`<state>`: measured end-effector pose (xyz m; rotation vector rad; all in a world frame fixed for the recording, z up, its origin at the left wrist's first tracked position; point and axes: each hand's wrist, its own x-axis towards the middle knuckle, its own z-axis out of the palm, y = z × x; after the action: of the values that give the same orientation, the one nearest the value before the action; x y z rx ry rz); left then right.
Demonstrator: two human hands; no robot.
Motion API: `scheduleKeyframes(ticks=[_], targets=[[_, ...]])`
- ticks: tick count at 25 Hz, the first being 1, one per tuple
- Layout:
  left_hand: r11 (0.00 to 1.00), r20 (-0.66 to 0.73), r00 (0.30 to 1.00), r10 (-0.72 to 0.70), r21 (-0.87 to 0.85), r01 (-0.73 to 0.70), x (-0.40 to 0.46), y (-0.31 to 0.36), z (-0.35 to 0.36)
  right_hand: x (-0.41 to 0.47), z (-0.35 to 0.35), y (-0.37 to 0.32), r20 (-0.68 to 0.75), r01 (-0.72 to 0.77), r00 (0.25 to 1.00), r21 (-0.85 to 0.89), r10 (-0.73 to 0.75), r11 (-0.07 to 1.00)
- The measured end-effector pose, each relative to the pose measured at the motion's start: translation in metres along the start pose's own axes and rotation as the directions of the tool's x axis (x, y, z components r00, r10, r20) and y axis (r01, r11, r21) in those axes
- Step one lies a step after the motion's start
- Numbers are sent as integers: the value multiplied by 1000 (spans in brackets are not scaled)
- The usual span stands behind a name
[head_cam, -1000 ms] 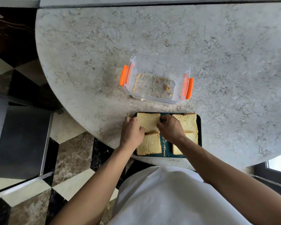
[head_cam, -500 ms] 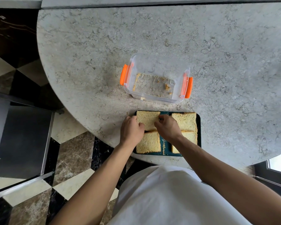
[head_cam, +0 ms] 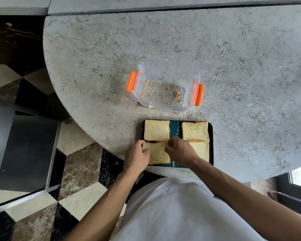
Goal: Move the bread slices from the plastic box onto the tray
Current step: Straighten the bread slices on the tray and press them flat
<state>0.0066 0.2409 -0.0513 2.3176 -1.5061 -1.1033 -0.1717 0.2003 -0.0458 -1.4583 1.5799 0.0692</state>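
You are pinching the near-left bread slice (head_cam: 157, 153) between both hands; your left hand (head_cam: 137, 156) is holding its left edge, your right hand (head_cam: 179, 150) its right; it is lying flat on the tray (head_cam: 211, 136), just below you; the plastic box (head_cam: 163, 84) is sitting empty beyond.

Four bread slices (head_cam: 157, 129) on the tray (head_cam: 175, 126), plastic box (head_cam: 165, 86) just behind, on the table (head_cam: 233, 66).

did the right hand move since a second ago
Yes. The right hand drew back toward the person, from the tray's far left slice to the near left slice.
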Motion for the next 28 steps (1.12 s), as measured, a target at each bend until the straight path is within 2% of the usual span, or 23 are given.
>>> scheduleKeyframes(ticks=[7, 11, 16, 19, 22, 24, 26, 28], targets=[[1000, -13, 1000, 12, 29, -12, -2, 7, 1, -4, 7, 1, 8, -64, 998, -12, 64, 998], [990, -27, 994, 106, 98, -103, -5, 7, 3, -4, 5, 2, -59, -73, 996, -4, 73, 997], [979, 24, 989, 148, 136, -150, -5, 3, 5, -4, 5, 3, 73, -29, 997, 43, 26, 999], [980, 17, 991, 133, 147, -134, -2, 3, 3, -3, 3, 3, 86, -43, 996, 94, 35, 995], [988, -19, 995, 96, 122, -93, 1, 1, -1, 2, -1, 0, -71, -42, 996, 51, 46, 998], [996, -79, 995, 54, 69, -48, 7, 1, -4, 7, -3, -4, -165, -32, 985, 92, 47, 995], [1000, -102, 995, -10, 17, 11, 17, 1, -8, 14, -5, -11, -184, -15, 982, 99, 33, 995], [998, -61, 996, -60, -7, 60, 28, 2, -10, 24, -7, -16, -152, -36, 987, 74, 47, 997]])
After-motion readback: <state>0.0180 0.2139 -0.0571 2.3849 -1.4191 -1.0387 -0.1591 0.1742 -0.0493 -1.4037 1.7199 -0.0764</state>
